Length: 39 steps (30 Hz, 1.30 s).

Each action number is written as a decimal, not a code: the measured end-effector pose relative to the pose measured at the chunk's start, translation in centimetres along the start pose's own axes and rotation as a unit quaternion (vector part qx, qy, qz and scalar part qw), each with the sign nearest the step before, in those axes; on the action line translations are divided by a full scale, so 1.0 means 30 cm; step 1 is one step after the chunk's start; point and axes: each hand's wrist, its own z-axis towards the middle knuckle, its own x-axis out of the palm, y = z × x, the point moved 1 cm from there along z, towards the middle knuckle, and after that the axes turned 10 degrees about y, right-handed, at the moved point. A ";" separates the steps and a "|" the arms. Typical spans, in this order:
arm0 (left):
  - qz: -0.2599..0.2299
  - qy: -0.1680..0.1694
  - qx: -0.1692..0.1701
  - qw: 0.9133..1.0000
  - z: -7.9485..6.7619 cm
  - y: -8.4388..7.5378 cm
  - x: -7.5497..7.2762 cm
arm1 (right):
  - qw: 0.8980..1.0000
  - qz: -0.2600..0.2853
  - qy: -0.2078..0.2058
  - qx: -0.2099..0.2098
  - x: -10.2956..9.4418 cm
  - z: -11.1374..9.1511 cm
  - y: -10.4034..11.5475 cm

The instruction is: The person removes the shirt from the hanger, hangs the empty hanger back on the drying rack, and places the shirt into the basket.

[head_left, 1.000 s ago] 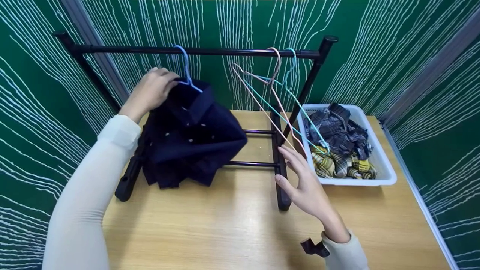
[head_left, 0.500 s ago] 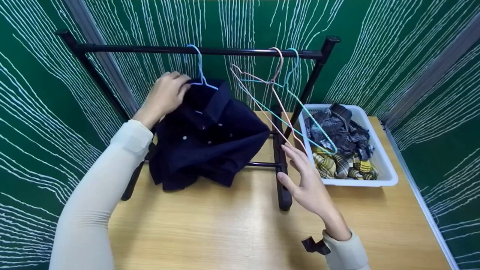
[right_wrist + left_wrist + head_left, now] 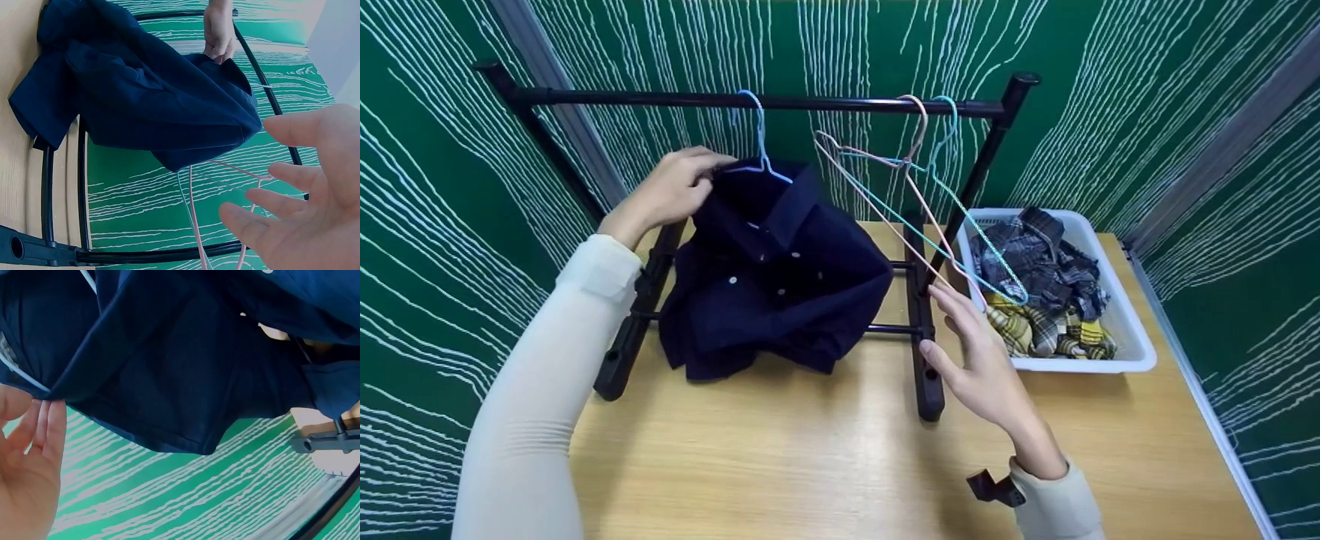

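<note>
A dark navy shirt point(image 3: 780, 315) with pale buttons hangs on a light-blue hanger point(image 3: 761, 139), hooked over the black rack's top bar point(image 3: 660, 98). My left hand point(image 3: 669, 187) pinches the shirt's shoulder at the hanger's left end. In the left wrist view, the fingertips of that hand point(image 3: 31, 472) meet the cloth edge beside the hanger's arm. My right hand point(image 3: 979, 364), fingers spread and holding nothing, hovers at the rack's right foot, near the lower ends of a pink hanger point(image 3: 919, 135) and a turquoise hanger point(image 3: 941, 146). Both of those hangers carry no garment.
A white basket point(image 3: 1140, 352) on the wooden table point(image 3: 810, 465) holds crumpled dark plaid cloth point(image 3: 1035, 259) and yellow plaid cloth point(image 3: 1009, 330). Black rack feet point(image 3: 930, 390) stand on the tabletop. Green walls with white streaks point(image 3: 1252, 247) enclose the table.
The shirt and its blue hanger have slid right along the bar. My left hand moved right with them, then slightly back left along the shoulder. The right hand has barely moved.
</note>
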 end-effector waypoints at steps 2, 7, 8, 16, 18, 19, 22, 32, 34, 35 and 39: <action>0.002 0.001 0.017 1.000 -0.005 0.013 -0.003 | 1.000 -0.001 0.001 0.001 -0.002 0.000 0.001; 0.026 0.003 0.046 0.999 -0.016 0.045 -0.008 | 1.000 -0.002 -0.001 -0.001 -0.008 0.005 0.005; 0.025 0.009 0.043 0.999 -0.018 0.052 -0.009 | 1.000 -0.002 -0.002 -0.002 -0.011 0.008 0.008; -0.018 0.057 -0.011 0.998 -0.040 0.085 -0.013 | 0.999 -0.030 0.004 -0.038 -0.056 0.106 0.072; -0.026 0.054 -0.012 0.998 -0.043 0.088 -0.008 | 0.998 -0.041 0.005 -0.052 -0.069 0.143 0.091; -0.026 0.051 -0.011 0.998 -0.044 0.091 -0.004 | 0.997 -0.048 0.006 -0.058 -0.075 0.161 0.100; -0.029 0.035 -0.002 0.999 -0.044 0.099 0.009 | 0.995 -0.063 0.008 -0.073 -0.088 0.212 0.121; -0.086 -0.025 -0.005 0.996 -0.036 0.109 0.030 | 0.995 -0.091 0.023 -0.044 -0.088 0.338 0.137; -0.094 -0.030 -0.016 0.995 -0.034 0.109 0.033 | 0.994 -0.096 0.028 -0.031 -0.084 0.353 0.135; -0.095 -0.032 -0.021 0.995 -0.034 0.108 0.034 | 0.994 -0.101 0.030 -0.027 -0.082 0.361 0.133; -0.100 -0.037 -0.032 0.994 -0.035 0.106 0.038 | 0.993 -0.115 0.034 -0.016 -0.078 0.388 0.126</action>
